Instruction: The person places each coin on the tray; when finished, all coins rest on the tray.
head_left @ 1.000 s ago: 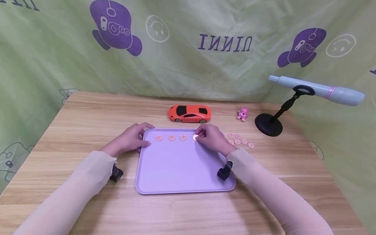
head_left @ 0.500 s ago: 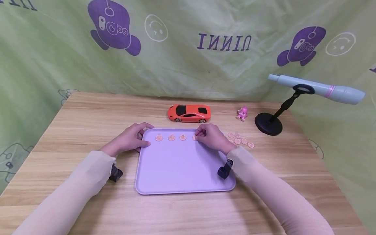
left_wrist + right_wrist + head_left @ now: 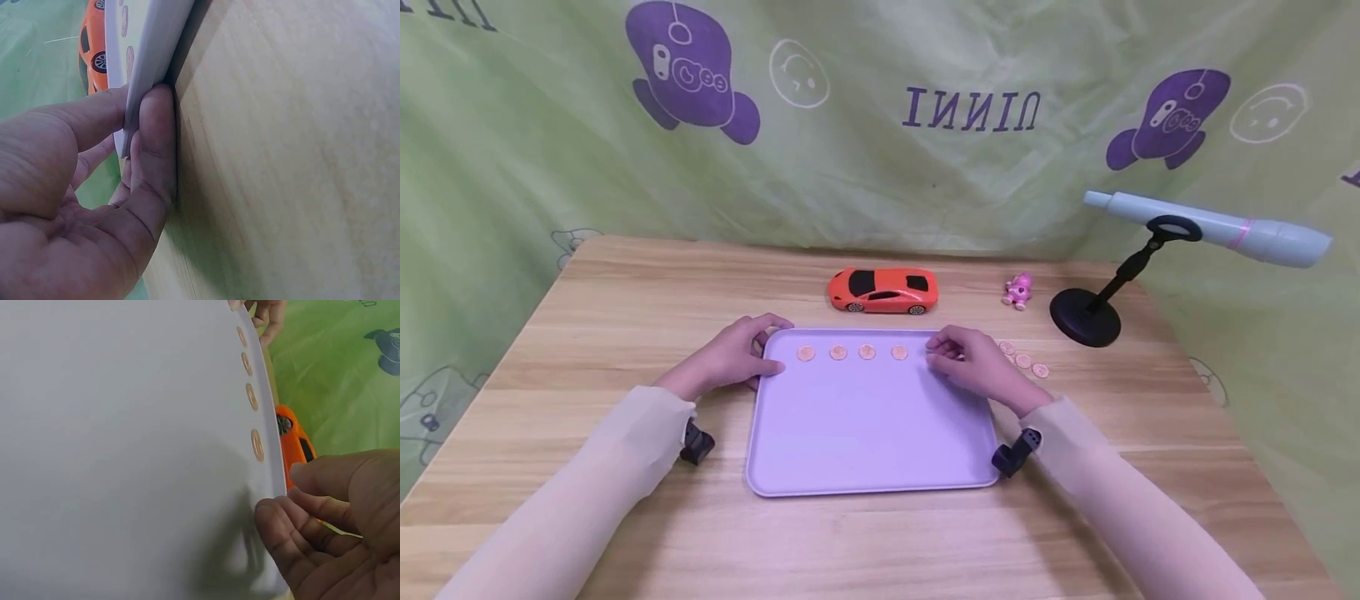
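Observation:
A shallow lilac tray lies on the wooden table, with several copper coins in a row along its far edge. My left hand grips the tray's far left corner, thumb on the rim; in the left wrist view its fingers reach under the edge. Over the far right corner is my right hand, its fingers loosely bent and nothing between them. In the right wrist view its thumb stands apart from the fingertips, just past the last coin in the row.
More loose coins lie on the table right of the tray, partly hidden by my right hand. Behind the tray stand an orange toy car and a small pink figurine. A light-blue microphone sits on a black stand at the right.
My right hand has let go of the rightmost coin in the row, which stays on the tray, and has moved right, towards the loose coins. The left hand has stayed put.

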### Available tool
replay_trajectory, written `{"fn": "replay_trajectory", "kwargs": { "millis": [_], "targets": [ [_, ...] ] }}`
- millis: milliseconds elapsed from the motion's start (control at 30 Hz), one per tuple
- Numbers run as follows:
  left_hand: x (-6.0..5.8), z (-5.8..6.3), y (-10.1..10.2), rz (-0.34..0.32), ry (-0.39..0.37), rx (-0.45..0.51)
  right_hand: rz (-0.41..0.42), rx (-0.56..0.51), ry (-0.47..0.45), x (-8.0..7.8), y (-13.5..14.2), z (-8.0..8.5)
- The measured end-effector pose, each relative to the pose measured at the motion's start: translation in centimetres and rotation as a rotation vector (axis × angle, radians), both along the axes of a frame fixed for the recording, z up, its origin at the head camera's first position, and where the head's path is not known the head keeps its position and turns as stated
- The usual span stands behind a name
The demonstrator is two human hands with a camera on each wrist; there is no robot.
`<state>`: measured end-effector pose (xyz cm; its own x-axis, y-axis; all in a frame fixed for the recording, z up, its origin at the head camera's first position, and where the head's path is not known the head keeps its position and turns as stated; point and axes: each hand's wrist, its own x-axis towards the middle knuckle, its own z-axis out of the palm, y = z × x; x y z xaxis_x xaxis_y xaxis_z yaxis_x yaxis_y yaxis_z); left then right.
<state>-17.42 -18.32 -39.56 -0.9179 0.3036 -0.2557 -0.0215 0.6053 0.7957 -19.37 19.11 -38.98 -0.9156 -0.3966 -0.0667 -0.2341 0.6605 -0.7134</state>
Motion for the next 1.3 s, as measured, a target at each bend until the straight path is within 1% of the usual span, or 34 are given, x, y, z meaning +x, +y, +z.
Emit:
{"fn": "replay_trajectory", "kwargs": {
  "millis": [100,233,367,467,533,633,767,1000,1300],
  "targets": [
    [0.2,-0.3,-0.1,-0.002,-0.001,0.009,-0.029,-0.017,0.051,0.8,2.0,0.0],
    [0.4,-0.5,-0.1,-0.006,-0.014,0.015,-0.106,-0.004,0.108,1.8,5.0,0.2],
    [0.4,-0.5,-0.1,0.005,-0.007,0.011,-0.177,0.014,0.158,2.3,8.0,0.2],
    [0.4,-0.4,-0.1,0.005,-0.001,0.008,-0.222,0.047,0.202,2.4,10.0,0.0],
    [0.4,-0.4,-0.1,0.003,0.002,0.009,-0.238,0.096,0.223,2.4,11.2,-0.2],
    [0.3,-0.3,-0.1,0.002,0.006,0.011,-0.241,0.163,0.231,2.4,12.4,-0.6],
    [0.3,-0.3,-0.1,-0.001,0.005,0.009,-0.215,0.211,0.226,2.2,13.2,-0.9],
    [0.2,-0.2,-0.3,-0.003,0.009,0.000,-0.189,0.217,0.261,1.7,13.3,-1.1],
    [0.0,-0.2,-0.3,0.001,0.011,-0.005,-0.187,0.208,0.227,1.5,13.2,-0.9]
  ]
}}
